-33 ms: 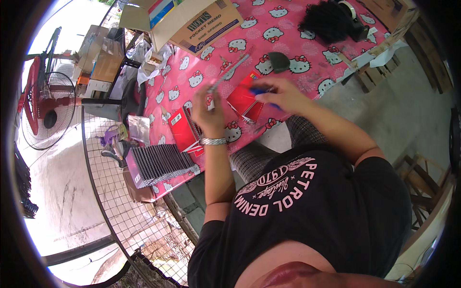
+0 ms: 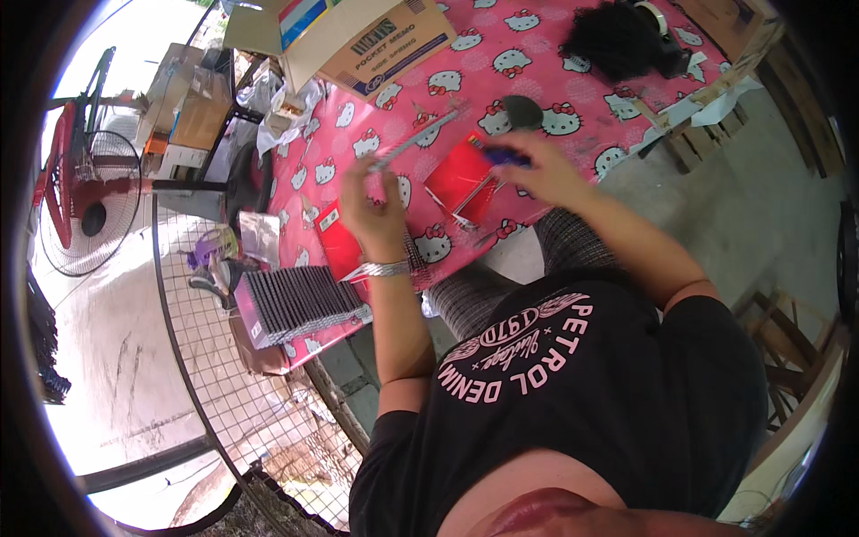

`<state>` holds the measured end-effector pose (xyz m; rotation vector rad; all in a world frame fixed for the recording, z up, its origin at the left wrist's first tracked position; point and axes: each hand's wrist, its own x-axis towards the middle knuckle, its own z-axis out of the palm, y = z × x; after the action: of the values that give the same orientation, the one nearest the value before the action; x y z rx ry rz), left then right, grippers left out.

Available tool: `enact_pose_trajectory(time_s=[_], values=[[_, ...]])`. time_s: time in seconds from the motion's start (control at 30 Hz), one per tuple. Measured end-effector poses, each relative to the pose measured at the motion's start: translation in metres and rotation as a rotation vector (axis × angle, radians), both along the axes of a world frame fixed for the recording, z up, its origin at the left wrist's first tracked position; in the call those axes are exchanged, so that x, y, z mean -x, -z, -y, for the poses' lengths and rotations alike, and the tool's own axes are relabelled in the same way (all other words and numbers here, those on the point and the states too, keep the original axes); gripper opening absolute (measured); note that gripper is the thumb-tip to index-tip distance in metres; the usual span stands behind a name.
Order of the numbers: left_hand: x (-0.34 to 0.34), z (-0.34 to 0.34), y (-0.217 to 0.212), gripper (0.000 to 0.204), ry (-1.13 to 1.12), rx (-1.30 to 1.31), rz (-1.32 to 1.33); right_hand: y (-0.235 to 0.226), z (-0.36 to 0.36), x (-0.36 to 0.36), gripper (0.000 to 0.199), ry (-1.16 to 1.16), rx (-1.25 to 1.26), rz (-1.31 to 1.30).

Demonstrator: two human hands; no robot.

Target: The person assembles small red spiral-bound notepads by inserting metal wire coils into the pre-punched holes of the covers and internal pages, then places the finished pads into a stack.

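Observation:
My left hand, with a silver band at its wrist, pinches one end of a long thin grey rod, which slants up and to the right. Whether it is a wire coil or solid I cannot tell. My right hand is closed around a blue tool, blurred, its kind unclear. Beneath that tool lies a red-covered pocket notebook, tilted on the table. Other red notebooks rest beside and partly under my left hand, with black spiral edges showing.
A row of spiral-bound notebooks stands at the table's left front corner. On the pink patterned tablecloth are an open cardboard box, a dark half-round piece and a black bristly heap. A fan is at left.
My left hand has shifted a little left, carrying the grey rod with it. My right hand and the blue tool have moved slightly to the right and up.

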<state>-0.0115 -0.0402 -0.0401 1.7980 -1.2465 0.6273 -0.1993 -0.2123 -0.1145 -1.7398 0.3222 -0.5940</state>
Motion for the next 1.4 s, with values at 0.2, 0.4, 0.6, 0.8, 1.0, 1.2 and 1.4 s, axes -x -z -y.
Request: enact_pose_trajectory(time_s=[0.2,0.4,0.6,0.8,1.0,1.2,1.4], values=[[-0.048,-0.036,-0.083,0.018,-0.388,-0.584,0.166,0.09,0.064,0.043,0.043,0.195,0.63,-0.408],[-0.09,-0.055,-0.002,0.028,-0.504,-0.834,0.109,0.087,0.171,0.011,0.029,0.575,0.894,-0.603],[-0.002,0.011,0.009,0.032,-0.16,-0.619,0.107,0.128,0.245,0.024,0.029,0.545,1.246,-0.747],[0.048,0.039,0.068,0.03,0.114,-0.864,0.056,0.104,0.229,-0.005,0.03,0.7,0.778,-0.595],[0.037,0.03,0.052,0.02,0.347,-0.703,-0.038,0.068,0.164,-0.003,0.028,0.352,0.668,-0.088],[0.015,0.04,0.047,0.021,0.102,-0.604,0.086,-0.002,0.056,-0.018,0.029,-0.164,0.193,-0.043],[0.03,0.046,0.058,0.022,0.055,-0.523,0.141,-0.001,0.055,-0.024,0.024,-0.021,0.502,0.123]])
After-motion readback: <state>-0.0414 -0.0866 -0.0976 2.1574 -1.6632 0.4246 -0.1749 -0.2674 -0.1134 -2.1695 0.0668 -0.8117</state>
